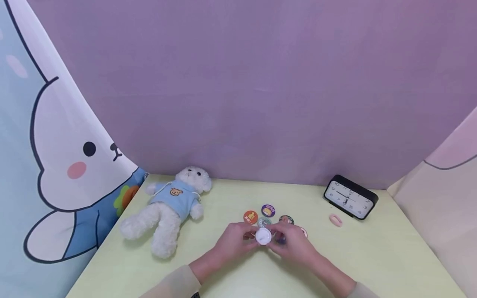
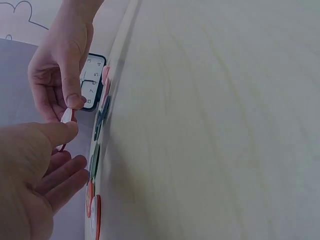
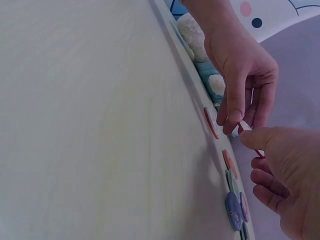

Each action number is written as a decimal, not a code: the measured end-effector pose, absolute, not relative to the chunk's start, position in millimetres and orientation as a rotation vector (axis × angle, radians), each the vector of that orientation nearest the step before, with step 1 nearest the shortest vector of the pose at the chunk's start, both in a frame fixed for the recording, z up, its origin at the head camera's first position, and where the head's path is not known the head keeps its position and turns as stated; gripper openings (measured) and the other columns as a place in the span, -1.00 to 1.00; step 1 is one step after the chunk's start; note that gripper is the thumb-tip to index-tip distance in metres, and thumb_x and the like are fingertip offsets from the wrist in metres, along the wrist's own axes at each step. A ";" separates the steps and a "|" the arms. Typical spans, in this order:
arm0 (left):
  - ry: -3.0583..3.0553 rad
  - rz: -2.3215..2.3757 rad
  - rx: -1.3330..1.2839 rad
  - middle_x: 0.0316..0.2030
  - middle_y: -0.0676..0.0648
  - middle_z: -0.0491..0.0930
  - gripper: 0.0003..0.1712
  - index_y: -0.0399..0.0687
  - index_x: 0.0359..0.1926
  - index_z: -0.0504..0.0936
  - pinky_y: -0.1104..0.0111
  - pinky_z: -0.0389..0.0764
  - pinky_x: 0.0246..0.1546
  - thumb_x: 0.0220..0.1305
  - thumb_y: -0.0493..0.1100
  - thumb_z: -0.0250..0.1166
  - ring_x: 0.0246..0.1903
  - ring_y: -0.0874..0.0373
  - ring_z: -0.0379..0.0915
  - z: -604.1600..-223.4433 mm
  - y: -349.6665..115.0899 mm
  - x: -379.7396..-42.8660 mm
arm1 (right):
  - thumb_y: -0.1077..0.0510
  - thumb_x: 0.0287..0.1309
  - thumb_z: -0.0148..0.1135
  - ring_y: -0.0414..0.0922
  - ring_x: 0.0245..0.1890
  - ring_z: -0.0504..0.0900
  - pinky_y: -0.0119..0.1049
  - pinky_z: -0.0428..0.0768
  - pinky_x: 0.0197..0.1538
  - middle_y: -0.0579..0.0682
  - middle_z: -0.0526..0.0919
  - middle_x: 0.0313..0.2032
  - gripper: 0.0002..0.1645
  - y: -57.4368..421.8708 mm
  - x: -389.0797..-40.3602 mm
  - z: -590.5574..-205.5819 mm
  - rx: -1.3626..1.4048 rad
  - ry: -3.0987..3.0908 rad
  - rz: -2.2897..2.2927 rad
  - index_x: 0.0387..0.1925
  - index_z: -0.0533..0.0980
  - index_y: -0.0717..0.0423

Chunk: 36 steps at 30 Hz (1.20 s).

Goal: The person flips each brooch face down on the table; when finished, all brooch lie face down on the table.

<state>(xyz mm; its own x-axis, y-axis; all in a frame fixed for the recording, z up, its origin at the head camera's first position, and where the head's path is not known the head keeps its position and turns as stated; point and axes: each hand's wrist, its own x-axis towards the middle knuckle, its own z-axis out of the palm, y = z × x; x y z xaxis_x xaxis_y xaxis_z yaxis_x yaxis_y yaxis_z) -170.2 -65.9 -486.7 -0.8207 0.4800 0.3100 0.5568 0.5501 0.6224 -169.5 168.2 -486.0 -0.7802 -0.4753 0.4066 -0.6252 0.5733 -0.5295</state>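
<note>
A round badge (image 1: 263, 236), its white face turned up toward the head camera, is held between both hands above the table. My left hand (image 1: 234, 240) pinches its left edge between thumb and fingers, and my right hand (image 1: 296, 244) pinches the opposite edge. Red shows along the badge's rim (image 3: 260, 153) in the right wrist view. Just beyond the hands lie several more round badges: an orange one (image 1: 251, 217), a purple one (image 1: 268, 210), a pale green one (image 1: 264, 222) and a dark one (image 1: 286, 219). Others are partly hidden by the right hand.
A white plush toy in a blue hoodie (image 1: 175, 200) lies on the pale yellow table (image 1: 223, 198) at the left. Toward the right back stands a black-framed clock (image 1: 351, 196), with a small pink oval ring (image 1: 336, 220) before it. A purple cloth (image 1: 261, 91) hangs behind.
</note>
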 end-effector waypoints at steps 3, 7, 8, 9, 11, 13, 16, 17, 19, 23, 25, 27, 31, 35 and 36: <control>-2.721 -1.141 -0.892 -0.14 -0.10 0.84 -0.62 -0.17 0.05 0.80 0.63 0.70 -0.19 0.19 -0.26 0.59 -0.25 0.27 0.78 -490.1 -64.2 -168.1 | 0.19 0.06 0.63 -0.19 -0.30 0.72 -0.37 0.74 -0.21 -0.12 0.82 -0.19 -0.58 168.4 -165.4 -491.4 0.923 -2.602 1.000 0.00 0.74 0.08; -2.752 -1.165 -0.873 -0.14 -0.11 0.84 -0.63 -0.16 0.05 0.80 0.68 0.67 -0.24 0.20 -0.28 0.58 -0.29 0.33 0.77 -495.0 -63.6 -168.9 | 0.20 0.07 0.62 -0.19 -0.26 0.70 -0.34 0.75 -0.17 -0.14 0.79 -0.18 -0.58 165.5 -163.4 -493.5 0.907 -2.641 0.992 0.01 0.74 0.08; -2.760 -1.168 -0.866 -0.14 -0.11 0.83 -0.63 -0.17 0.05 0.80 0.69 0.66 -0.25 0.20 -0.29 0.58 -0.30 0.33 0.77 -495.4 -64.1 -169.3 | 0.19 0.08 0.61 -0.18 -0.25 0.70 -0.34 0.75 -0.17 -0.13 0.78 -0.17 -0.58 164.3 -163.9 -492.9 0.909 -2.656 0.983 0.01 0.74 0.09; -2.766 -1.164 -0.861 -0.14 -0.12 0.83 -0.63 -0.18 0.05 0.80 0.69 0.66 -0.26 0.20 -0.29 0.58 -0.31 0.33 0.77 -495.8 -64.3 -170.1 | 0.19 0.08 0.61 -0.18 -0.24 0.69 -0.34 0.75 -0.17 -0.13 0.77 -0.17 -0.58 163.1 -164.5 -491.9 0.914 -2.662 0.969 0.01 0.74 0.09; -2.774 -1.160 -0.852 -0.15 -0.14 0.83 -0.63 -0.21 0.05 0.79 0.70 0.65 -0.28 0.21 -0.30 0.56 -0.33 0.31 0.78 -494.5 -65.0 -171.6 | 0.19 0.09 0.62 -0.16 -0.25 0.67 -0.34 0.74 -0.19 -0.11 0.75 -0.18 -0.58 160.9 -166.8 -489.1 0.933 -2.654 0.942 0.02 0.73 0.13; -2.772 -1.153 -0.852 -0.15 -0.16 0.83 -0.64 -0.23 0.04 0.78 0.69 0.66 -0.30 0.20 -0.32 0.56 -0.34 0.28 0.79 -491.7 -65.7 -173.0 | 0.18 0.09 0.62 -0.16 -0.25 0.66 -0.35 0.73 -0.19 -0.10 0.74 -0.18 -0.57 159.5 -169.5 -486.4 0.949 -2.645 0.901 0.03 0.73 0.14; -2.777 -1.127 -0.875 -0.16 -0.15 0.84 -0.65 -0.23 0.03 0.79 0.67 0.67 -0.28 0.20 -0.32 0.56 -0.33 0.25 0.81 -487.1 -63.7 -175.0 | 0.17 0.06 0.63 -0.19 -0.26 0.63 -0.40 0.67 -0.21 -0.11 0.74 -0.20 -0.56 160.6 -171.0 -484.1 0.945 -2.640 0.835 0.02 0.74 0.14; -2.782 -1.109 -0.881 -0.18 -0.14 0.84 -0.66 -0.22 0.02 0.80 0.66 0.67 -0.28 0.20 -0.31 0.57 -0.33 0.26 0.80 -486.1 -62.6 -175.5 | 0.16 0.06 0.63 -0.20 -0.26 0.62 -0.41 0.65 -0.21 -0.11 0.75 -0.20 -0.56 161.3 -171.0 -484.4 0.945 -2.644 0.811 0.01 0.74 0.13; -2.798 -1.039 -0.884 -0.24 -0.08 0.84 -0.68 -0.18 -0.01 0.82 0.67 0.65 -0.28 0.19 -0.27 0.58 -0.35 0.33 0.76 -484.7 -60.3 -175.3 | 0.15 0.05 0.63 -0.22 -0.25 0.61 -0.42 0.63 -0.21 -0.12 0.75 -0.22 -0.56 162.5 -170.0 -486.6 0.944 -2.648 0.767 0.00 0.75 0.12; -2.842 -0.852 -0.882 -0.41 0.07 0.78 -0.70 -0.10 -0.06 0.84 0.68 0.50 -0.36 0.16 -0.18 0.61 -0.47 0.48 0.49 -485.5 -56.3 -173.3 | 0.13 0.05 0.64 -0.23 -0.22 0.63 -0.35 0.68 -0.15 -0.11 0.77 -0.24 -0.58 162.8 -166.9 -494.3 0.967 -2.643 0.666 -0.02 0.75 0.11; -2.854 -0.797 -0.879 -0.48 0.12 0.71 -0.72 -0.07 -0.09 0.85 0.66 0.42 -0.41 0.16 -0.15 0.62 -0.51 0.50 0.34 -486.3 -54.9 -172.2 | 0.11 0.05 0.64 -0.22 -0.20 0.64 -0.31 0.71 -0.11 -0.09 0.77 -0.23 -0.58 162.2 -165.2 -497.0 0.978 -2.633 0.604 -0.03 0.75 0.13; -2.861 -0.764 -0.877 -0.54 0.13 0.65 -0.76 -0.06 -0.14 0.86 0.65 0.36 -0.45 0.16 -0.15 0.62 -0.54 0.49 0.25 -486.0 -53.7 -172.0 | 0.10 0.05 0.63 -0.19 -0.19 0.66 -0.25 0.73 -0.08 -0.07 0.78 -0.23 -0.58 161.0 -164.3 -498.3 0.987 -2.624 0.561 -0.04 0.74 0.14; -2.857 -0.702 -0.874 -0.57 0.13 0.62 -0.83 -0.04 -0.25 0.85 0.62 0.32 -0.46 0.14 -0.14 0.63 -0.54 0.45 0.22 -484.3 -52.1 -172.7 | 0.10 0.05 0.64 -0.17 -0.15 0.69 -0.18 0.74 -0.02 -0.06 0.79 -0.22 -0.58 158.4 -163.6 -498.2 0.971 -2.627 0.542 -0.05 0.75 0.14; -2.890 -0.659 -0.871 -0.56 0.14 0.64 -0.84 -0.03 -0.31 0.85 0.59 0.37 -0.43 0.14 -0.11 0.64 -0.53 0.43 0.26 -482.3 -53.8 -171.9 | 0.11 0.02 0.65 -0.18 -0.16 0.68 -0.17 0.72 -0.01 -0.08 0.79 -0.22 -0.60 155.2 -163.6 -498.5 0.981 -2.627 0.570 -0.08 0.76 0.10; -2.909 -0.664 -0.862 -0.56 0.14 0.64 -0.84 -0.03 -0.31 0.86 0.58 0.38 -0.42 0.13 -0.10 0.65 -0.53 0.42 0.27 -482.0 -55.1 -171.6 | 0.11 0.01 0.65 -0.19 -0.16 0.67 -0.18 0.72 -0.01 -0.09 0.79 -0.22 -0.61 154.2 -163.9 -498.7 0.995 -2.627 0.572 -0.09 0.76 0.09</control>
<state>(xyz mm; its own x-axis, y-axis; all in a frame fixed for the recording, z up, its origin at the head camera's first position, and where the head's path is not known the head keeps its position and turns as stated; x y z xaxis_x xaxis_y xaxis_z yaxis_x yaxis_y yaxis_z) -171.6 -55.1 -482.0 -0.8454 0.5121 0.1521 0.5273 0.7545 0.3907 -163.9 154.2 -498.7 -0.7261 -0.5698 0.3848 -0.6782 0.6857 -0.2643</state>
